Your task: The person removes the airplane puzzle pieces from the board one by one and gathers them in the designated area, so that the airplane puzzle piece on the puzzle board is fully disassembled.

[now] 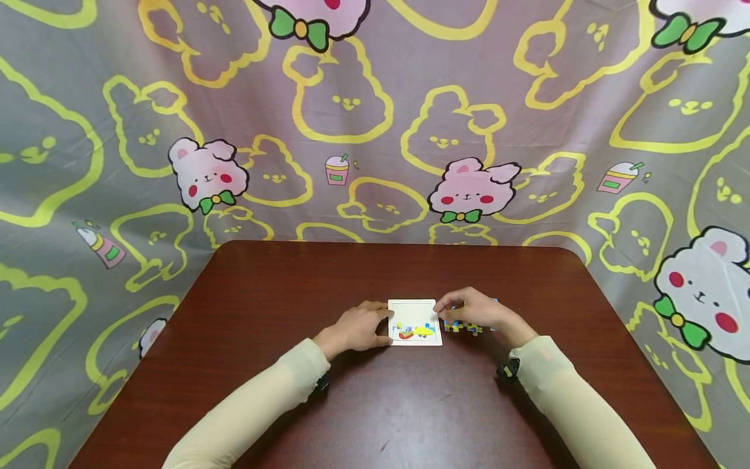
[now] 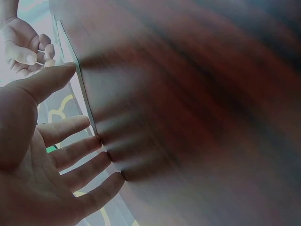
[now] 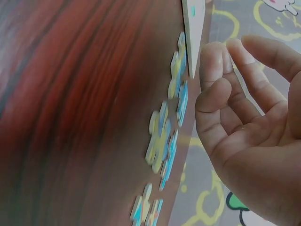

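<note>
A white square puzzle board [image 1: 413, 313] lies flat on the table, with a coloured picture section along its near side. My left hand [image 1: 359, 327] is at its left edge; in the left wrist view, the fingers of this left hand [image 2: 44, 136] are spread and fairly straight, touching along the edge. Over the board's right edge hovers my right hand [image 1: 476, 309]. In the right wrist view the right hand's [image 3: 251, 113] fingers are loosely bent, and I see nothing between them. Loose jigsaw pieces [image 1: 454, 325] lie just right of the board, partly under the right hand.
The dark brown wooden table [image 1: 281, 273] carries the board and pieces. More loose puzzle pieces [image 3: 160, 136] lie in a row on it in the right wrist view. A patterned cloth [image 1: 375, 117] hangs behind the table and along both sides.
</note>
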A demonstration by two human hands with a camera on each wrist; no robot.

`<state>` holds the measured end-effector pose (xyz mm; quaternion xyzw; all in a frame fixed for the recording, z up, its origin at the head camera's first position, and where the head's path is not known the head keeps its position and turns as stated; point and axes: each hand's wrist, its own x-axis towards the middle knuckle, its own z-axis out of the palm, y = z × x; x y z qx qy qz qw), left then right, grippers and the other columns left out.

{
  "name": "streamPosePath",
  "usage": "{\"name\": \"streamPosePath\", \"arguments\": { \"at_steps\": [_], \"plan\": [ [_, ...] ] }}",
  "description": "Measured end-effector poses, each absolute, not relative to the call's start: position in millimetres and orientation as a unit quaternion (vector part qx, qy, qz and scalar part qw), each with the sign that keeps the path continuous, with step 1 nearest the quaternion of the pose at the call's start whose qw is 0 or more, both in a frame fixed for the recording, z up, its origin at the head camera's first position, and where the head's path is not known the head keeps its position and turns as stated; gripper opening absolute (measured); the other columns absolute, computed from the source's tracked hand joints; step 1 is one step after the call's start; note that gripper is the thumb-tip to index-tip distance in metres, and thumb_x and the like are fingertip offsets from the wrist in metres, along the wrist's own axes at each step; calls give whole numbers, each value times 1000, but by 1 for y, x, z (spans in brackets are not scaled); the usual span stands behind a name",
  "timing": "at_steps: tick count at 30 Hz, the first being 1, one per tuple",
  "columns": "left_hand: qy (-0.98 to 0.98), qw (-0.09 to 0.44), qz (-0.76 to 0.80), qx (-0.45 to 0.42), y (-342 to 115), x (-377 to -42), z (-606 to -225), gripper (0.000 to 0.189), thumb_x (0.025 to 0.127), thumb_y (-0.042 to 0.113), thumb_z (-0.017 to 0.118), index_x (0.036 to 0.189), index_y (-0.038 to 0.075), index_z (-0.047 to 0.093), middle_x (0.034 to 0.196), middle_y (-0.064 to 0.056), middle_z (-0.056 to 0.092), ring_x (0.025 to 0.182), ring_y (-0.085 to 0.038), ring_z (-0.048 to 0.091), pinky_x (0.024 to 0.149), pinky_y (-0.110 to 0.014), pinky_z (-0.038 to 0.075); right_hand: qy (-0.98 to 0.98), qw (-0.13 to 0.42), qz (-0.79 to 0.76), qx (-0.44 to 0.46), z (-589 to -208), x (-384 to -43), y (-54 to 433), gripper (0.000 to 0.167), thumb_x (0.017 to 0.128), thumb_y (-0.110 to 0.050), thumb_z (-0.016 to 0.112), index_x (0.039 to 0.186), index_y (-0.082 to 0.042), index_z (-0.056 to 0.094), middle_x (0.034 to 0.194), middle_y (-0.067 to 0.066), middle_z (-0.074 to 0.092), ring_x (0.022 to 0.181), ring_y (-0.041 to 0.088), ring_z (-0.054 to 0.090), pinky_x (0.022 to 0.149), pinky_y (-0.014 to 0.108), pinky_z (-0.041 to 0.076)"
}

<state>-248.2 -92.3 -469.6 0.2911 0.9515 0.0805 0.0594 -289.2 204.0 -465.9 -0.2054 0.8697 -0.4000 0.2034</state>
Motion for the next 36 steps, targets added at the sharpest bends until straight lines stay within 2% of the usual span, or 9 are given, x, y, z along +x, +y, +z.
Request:
{"name": "streamPosePath", "arguments": {
  "at_steps": [5, 12, 16, 22, 29, 36],
  "plan": [
    [952, 59, 83, 289, -92, -248, -470, 62, 88, 47, 72, 139, 15, 58, 147, -11, 53, 133, -30, 52, 100, -49, 51, 862, 205, -408, -221, -466, -289, 194, 19, 94, -17, 68, 110, -9, 74, 101, 10, 75, 81, 18, 65, 65, 32, 52],
    [953, 65, 81, 284, -92, -248, -470, 62, 89, 47, 72, 140, 16, 57, 147, -9, 53, 134, -29, 51, 101, -49, 50, 858, 200, -405, -246, -465, -288, 180, 19, 93, -15, 69, 110, -8, 74, 101, 11, 75, 84, 15, 64, 65, 26, 47],
    [953, 67, 83, 283, -91, -248, -470, 62, 89, 46, 72, 140, 16, 57, 147, -9, 53, 134, -29, 51, 102, -49, 50, 857, 192, -398, -264, -466, -287, 173, 20, 92, -12, 68, 111, -9, 74, 105, 8, 75, 92, 11, 63, 73, 26, 51],
    [953, 70, 87, 281, -91, -247, -467, 62, 88, 46, 73, 140, 16, 57, 147, -9, 53, 134, -29, 51, 100, -50, 51, 853, 199, -408, -257, -469, -286, 162, 20, 95, -14, 66, 111, -8, 74, 105, 10, 76, 83, 13, 66, 67, 27, 50],
    [952, 59, 81, 290, -90, -248, -467, 61, 87, 47, 73, 138, 15, 59, 145, -10, 55, 132, -29, 52, 99, -50, 52, 852, 188, -398, -281, -469, -284, 151, 20, 91, -8, 68, 110, -6, 74, 102, 10, 75, 91, 12, 65, 70, 25, 51],
    [952, 58, 83, 289, -91, -248, -467, 61, 87, 46, 73, 138, 15, 59, 146, -11, 55, 133, -30, 52, 100, -50, 51, 839, 192, -412, -299, -474, -284, 143, 19, 90, -6, 68, 108, -2, 74, 98, 13, 76, 85, 8, 65, 66, 24, 52]
  ]
}}
